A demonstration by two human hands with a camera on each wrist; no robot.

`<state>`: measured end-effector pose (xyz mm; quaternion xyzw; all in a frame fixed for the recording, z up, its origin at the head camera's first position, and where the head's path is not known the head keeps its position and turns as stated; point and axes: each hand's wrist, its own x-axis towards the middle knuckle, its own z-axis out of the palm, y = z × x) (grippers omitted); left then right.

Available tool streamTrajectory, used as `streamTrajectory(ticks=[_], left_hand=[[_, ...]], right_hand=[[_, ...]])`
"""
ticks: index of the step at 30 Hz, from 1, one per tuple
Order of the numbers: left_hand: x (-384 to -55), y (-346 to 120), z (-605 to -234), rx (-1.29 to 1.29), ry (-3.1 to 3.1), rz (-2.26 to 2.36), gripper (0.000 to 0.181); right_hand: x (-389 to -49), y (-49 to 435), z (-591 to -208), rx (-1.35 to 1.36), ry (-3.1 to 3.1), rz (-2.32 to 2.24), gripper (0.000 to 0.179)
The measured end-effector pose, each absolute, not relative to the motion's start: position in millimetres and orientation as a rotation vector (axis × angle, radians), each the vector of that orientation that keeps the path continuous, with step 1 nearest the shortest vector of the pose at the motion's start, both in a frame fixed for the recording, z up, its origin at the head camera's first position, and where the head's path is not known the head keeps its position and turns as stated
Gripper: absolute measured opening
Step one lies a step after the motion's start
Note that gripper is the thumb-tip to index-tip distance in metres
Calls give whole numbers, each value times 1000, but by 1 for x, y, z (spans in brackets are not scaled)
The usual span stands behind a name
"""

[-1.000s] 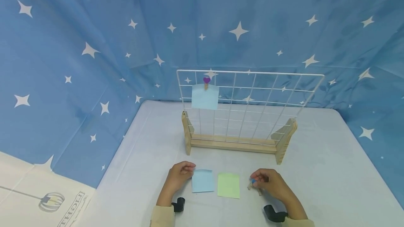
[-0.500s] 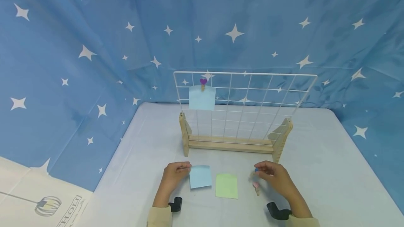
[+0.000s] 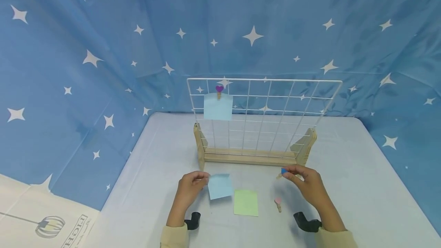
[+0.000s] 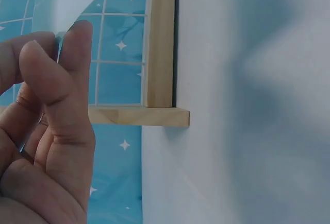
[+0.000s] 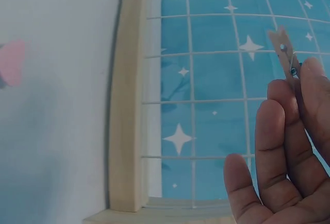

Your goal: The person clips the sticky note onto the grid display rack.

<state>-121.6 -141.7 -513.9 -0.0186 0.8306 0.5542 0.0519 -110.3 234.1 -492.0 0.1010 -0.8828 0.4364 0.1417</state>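
My left hand (image 3: 190, 187) pinches the upper left corner of a blue sticky note (image 3: 220, 186), which is lifted off the table. In the left wrist view the note (image 4: 72, 0) rises from between thumb and fingertips. My right hand (image 3: 306, 183) pinches a small wooden clothespin (image 3: 280, 176) with a blue top. Its wooden legs and spring (image 5: 285, 54) stick out beyond the fingers in the right wrist view. A green sticky note (image 3: 246, 203) lies between the hands. Closer to my right hand, a clothespin with a pink heart (image 3: 278, 204) rests on the table.
Beyond the hands stands a white wire grid (image 3: 262, 102) on a wooden base (image 3: 248, 158). A purple-heart clothespin (image 3: 219, 91) clips another blue note (image 3: 218, 108) to its upper left. A starry blue curtain (image 3: 138, 87) hangs behind the white table (image 3: 162, 144).
My right hand has lifted the blue-topped clothespin and moved it forward, leaving the pink-heart one on the table. My left hand has raised the blue note off the table.
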Motion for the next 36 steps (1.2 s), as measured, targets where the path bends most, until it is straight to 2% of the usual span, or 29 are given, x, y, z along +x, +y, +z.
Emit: streamTrajectory(ticks=[16, 36], left_hand=[[-121, -128, -493, -17, 2520, 1827, 13], [-119, -120, -472, 15, 2517, 1900, 13]], right_hand=[[-115, 232, -469, 406, -2400, 1286, 23], [-117, 231, -456, 437, -2346, 1276, 20]])
